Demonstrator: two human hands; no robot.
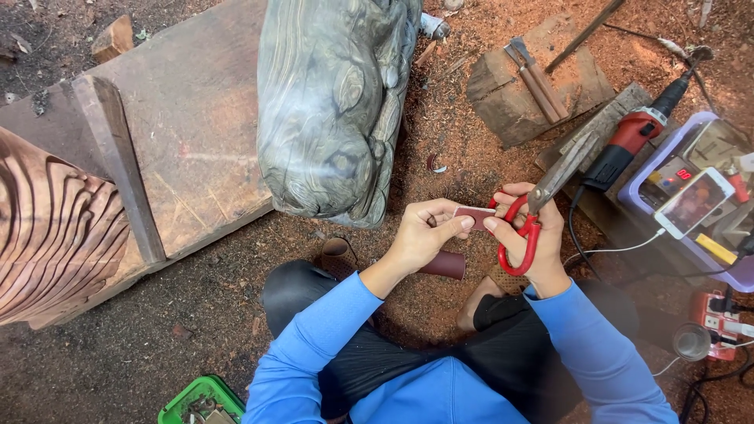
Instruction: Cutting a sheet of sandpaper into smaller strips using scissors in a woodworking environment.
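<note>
Sandpaper (473, 217) pinched between left hand (420, 235) and right hand (528, 235).

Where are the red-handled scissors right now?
In the head view, the red-handled scissors are in the right hand, right of centre, blades pointing up toward the red rotary tool, beside the small reddish piece pinched by the left hand.

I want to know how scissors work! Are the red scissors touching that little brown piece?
Cannot tell. In the head view the right hand holds the red scissors right beside the brown piece pinched by the left hand, but fingers hide where they meet.
</note>
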